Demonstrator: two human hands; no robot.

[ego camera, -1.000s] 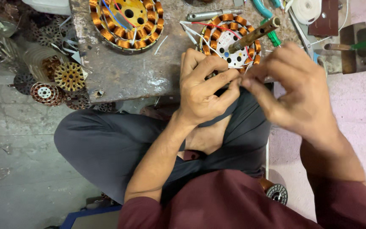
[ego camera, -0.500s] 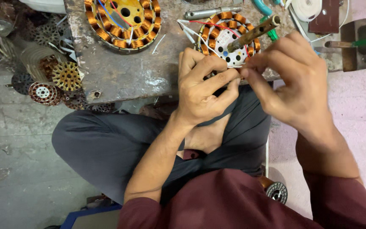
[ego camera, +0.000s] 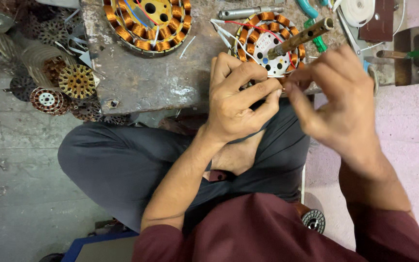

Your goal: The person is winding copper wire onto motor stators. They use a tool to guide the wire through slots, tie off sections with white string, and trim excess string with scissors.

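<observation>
Left hand [ego camera: 238, 104] and right hand [ego camera: 338, 99] pinch a thin wire [ego camera: 283, 87] between their fingertips just near of the small stator [ego camera: 267, 44] on the bench [ego camera: 141, 82]; over-twisting or tugging could snap it or loosen a coil.

Maroon long sleeves cover both upper arms. Dark grey trousers cover the legs. The left hand [ego camera: 236, 99] and right hand [ego camera: 340, 106] are bare, ringless.

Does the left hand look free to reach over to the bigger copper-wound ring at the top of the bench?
Probably yes. The bench between the left hand and the bigger ring is bare. But its fingertips are pinched together with the right hand, so it would have to let go first.
</observation>
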